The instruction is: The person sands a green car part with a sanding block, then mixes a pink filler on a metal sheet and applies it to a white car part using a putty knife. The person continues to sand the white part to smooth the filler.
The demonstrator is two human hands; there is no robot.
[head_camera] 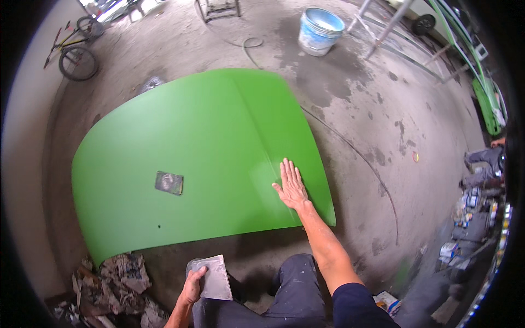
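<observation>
A green car hood [197,135] lies in front of me, its smooth outer side up. My right hand [292,188] rests flat on its right part, fingers pointing away from me and thumb apart, beside a raised crease. Low over my thigh, my left hand [193,285] grips a flat greyish plate [215,279], thumb on top; its material is unclear. A dark rectangular pad [169,183] with a pale smudge lies on the left half of the hood, touched by neither hand.
Crumpled, dirty paper [123,272] is heaped at lower left. A paint-stained bucket [320,30] stands beyond the hood, near a metal stand [387,30]. A hose [361,153] curves across the floor at right. A bicycle [78,51] leans far left; another person's legs [484,166] show far right.
</observation>
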